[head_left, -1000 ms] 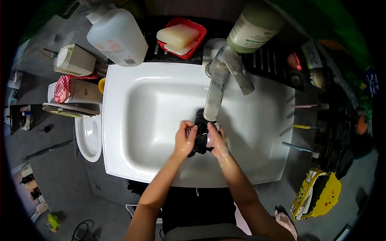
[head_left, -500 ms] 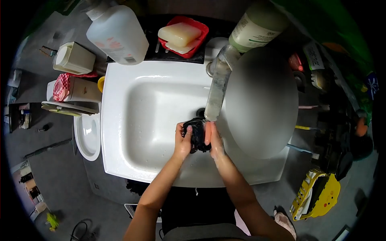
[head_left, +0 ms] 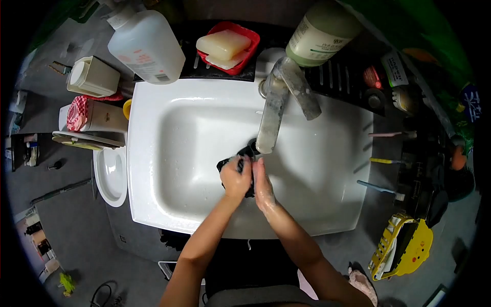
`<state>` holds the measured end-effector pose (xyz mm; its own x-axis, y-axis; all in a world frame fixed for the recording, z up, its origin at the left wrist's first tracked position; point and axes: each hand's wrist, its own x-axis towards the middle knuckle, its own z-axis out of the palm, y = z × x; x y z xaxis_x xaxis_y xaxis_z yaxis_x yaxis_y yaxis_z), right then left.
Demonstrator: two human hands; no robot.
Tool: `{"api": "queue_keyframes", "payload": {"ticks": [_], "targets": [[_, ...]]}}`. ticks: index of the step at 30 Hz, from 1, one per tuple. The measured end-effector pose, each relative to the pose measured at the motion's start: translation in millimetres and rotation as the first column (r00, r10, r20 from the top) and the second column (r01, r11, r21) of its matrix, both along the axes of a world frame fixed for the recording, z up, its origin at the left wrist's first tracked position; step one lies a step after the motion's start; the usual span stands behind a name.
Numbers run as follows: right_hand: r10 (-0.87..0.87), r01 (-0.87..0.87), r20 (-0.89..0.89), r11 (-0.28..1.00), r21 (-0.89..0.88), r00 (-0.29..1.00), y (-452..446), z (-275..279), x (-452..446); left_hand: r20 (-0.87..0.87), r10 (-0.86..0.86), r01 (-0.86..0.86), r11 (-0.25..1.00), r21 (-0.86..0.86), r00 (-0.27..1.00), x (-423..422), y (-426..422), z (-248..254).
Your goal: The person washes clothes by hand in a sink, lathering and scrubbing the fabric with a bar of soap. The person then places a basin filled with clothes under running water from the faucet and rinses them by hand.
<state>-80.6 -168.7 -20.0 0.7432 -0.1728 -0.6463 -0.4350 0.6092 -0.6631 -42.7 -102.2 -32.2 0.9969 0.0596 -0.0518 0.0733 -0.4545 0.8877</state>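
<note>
Low over the basin, a wet bundle of black cloth (head_left: 249, 193) is bunched between my two hands. My left hand (head_left: 236, 180) is closed around it, knuckles up, with black fabric showing beside the fingers. Against the other side of the bundle presses my right hand (head_left: 264, 188), its fingers together and pointing toward the faucet; its thumb is hidden. Whitish suds or water coat the right wrist. Just beyond the fingertips is the end of the grey faucet spout (head_left: 271, 123). The white sink (head_left: 184, 169) lies beneath both hands.
Along the back edge stand a translucent pump bottle (head_left: 148, 48), a red soap dish (head_left: 250, 55) holding pale soap bars, and a green labelled bottle (head_left: 319, 38). Toothbrushes (head_left: 381, 188) jut in from the right. A yellow basket (head_left: 401, 248) hangs at lower right.
My left hand has turned over and moved across the cloth toward the right hand, which shifted slightly left. A large grey oval that covered the sink's right side is gone, exposing the faucet lever.
</note>
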Motion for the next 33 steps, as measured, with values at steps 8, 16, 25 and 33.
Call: {"api": "queue_keyframes", "payload": {"ticks": [8,16,25,33], "targets": [[-0.065,0.082,-0.118,0.986,0.144,0.991,-21.3,-20.2,0.1,0.146,-0.172,0.162,0.984,0.077,0.974,-20.3,-10.0,15.0],[-0.215,0.247,-0.195,0.956,0.160,0.957,-23.7,-3.7,-4.0,-0.404,0.020,-0.285,0.740,-0.609,0.915,14.7,-6.4,6.3],[-0.357,0.400,-0.182,0.807,0.434,0.916,-6.2,-0.3,-6.5,0.260,-0.237,0.254,0.967,-0.034,0.936,-15.2,-23.8,24.0],[-0.157,0.189,-0.110,0.886,0.424,0.982,-15.5,-8.4,-9.0,0.323,-0.210,0.209,0.977,0.039,0.923,-21.1,-24.7,35.7]]}}
